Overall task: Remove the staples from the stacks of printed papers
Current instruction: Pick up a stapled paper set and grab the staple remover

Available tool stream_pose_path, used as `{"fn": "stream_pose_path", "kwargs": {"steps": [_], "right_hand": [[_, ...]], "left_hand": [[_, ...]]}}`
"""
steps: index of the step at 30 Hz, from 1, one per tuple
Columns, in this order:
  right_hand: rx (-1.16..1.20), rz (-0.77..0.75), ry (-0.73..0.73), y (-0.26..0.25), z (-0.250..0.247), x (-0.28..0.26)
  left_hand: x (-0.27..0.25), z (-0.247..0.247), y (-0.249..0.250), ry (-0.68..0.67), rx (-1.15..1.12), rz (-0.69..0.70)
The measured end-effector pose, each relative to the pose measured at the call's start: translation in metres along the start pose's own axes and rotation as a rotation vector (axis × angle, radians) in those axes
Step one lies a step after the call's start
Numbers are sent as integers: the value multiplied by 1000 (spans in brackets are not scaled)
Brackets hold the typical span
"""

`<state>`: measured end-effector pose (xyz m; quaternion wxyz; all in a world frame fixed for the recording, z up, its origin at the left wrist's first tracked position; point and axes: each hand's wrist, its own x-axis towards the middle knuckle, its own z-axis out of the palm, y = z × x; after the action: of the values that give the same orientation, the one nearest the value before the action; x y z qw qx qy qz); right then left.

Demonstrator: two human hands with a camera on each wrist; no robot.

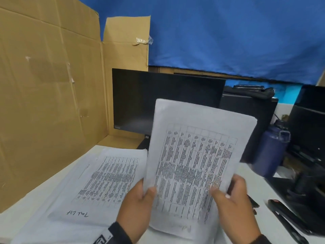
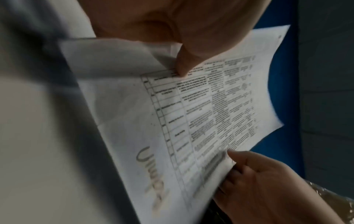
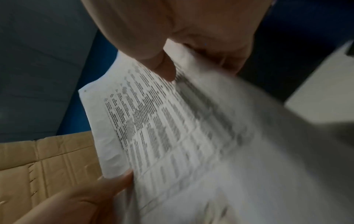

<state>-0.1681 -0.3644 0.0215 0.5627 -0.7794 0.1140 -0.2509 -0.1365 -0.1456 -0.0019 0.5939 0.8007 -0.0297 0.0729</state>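
Note:
A stack of printed papers [image 1: 195,155] with a dense table on its top sheet is held up off the desk, tilted toward me. My left hand [image 1: 140,196] pinches its left edge, thumb on the print. My right hand [image 1: 228,196] pinches its right edge the same way. The left wrist view shows the same stack of printed papers [image 2: 201,113], with my left thumb [image 2: 184,65] on it. In the right wrist view my right thumb [image 3: 164,66] presses the stack of printed papers [image 3: 172,128]. I see no staple; the frames are blurred.
More printed papers [image 1: 98,176] lie flat on the white desk [image 1: 260,194] at left. A black stapler-like tool [image 1: 283,217] lies at right. Cardboard [image 1: 49,85] stands on the left, a dark monitor [image 1: 158,99] behind, a blue bottle [image 1: 272,148] at right.

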Motion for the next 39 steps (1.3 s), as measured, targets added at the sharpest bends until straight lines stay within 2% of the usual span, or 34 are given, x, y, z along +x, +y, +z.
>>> {"fn": "stream_pose_path", "kwargs": {"steps": [2, 4, 6, 8, 10, 11, 13, 15, 16, 18, 19, 22, 23, 25, 28, 29, 31, 35, 39], "right_hand": [[-164, -172, 182, -20, -16, 2], [-313, -481, 317, -58, -33, -7], [-563, -779, 260, -94, -40, -20], [-891, -955, 52, -105, -29, -23], [-1109, -902, -121, -103, -14, -21], [-1172, -829, -143, -102, -9, -15], [-1224, -600, -179, -101, -11, 3], [-1055, -466, -148, -96, -29, 22], [-886, -423, -107, -91, -40, 31], [-481, -340, -43, -79, -58, 43], [-295, -273, -50, -75, -62, 44], [173, -64, -139, -60, -53, 41], [275, -15, -159, -57, -48, 37], [311, -3, -156, -48, -38, 29], [250, -56, -70, -28, -26, 20], [227, -64, -43, -22, -22, 17], [184, -43, 6, -9, -16, 10], [136, -21, -26, 12, -4, -2], [163, -70, -32, 8, -4, -1]], "left_hand": [[4, -17, 17, 8, 102, 78], [8, -33, 38, 20, 353, 187], [10, -41, 60, 54, 690, 341], [4, -36, 88, 68, 939, 499], [-2, -24, 109, 53, 1082, 610], [-5, -19, 117, 64, 1133, 668], [-5, -17, 119, 189, 1122, 779], [-5, -25, 113, 374, 1005, 761], [-7, -31, 109, 453, 913, 715], [-7, -37, 97, 488, 595, 571], [-6, -34, 93, 407, 393, 458], [8, -16, 73, -58, -215, 29], [14, -10, 66, -140, -340, -50], [23, -1, 57, -89, -311, -37], [16, 9, 47, 80, -193, 109], [11, 12, 44, 94, -183, 138], [0, 18, 36, 70, -201, 110], [-11, 28, 13, 49, -207, -8], [-12, 27, 11, 17, -189, -5]]}}
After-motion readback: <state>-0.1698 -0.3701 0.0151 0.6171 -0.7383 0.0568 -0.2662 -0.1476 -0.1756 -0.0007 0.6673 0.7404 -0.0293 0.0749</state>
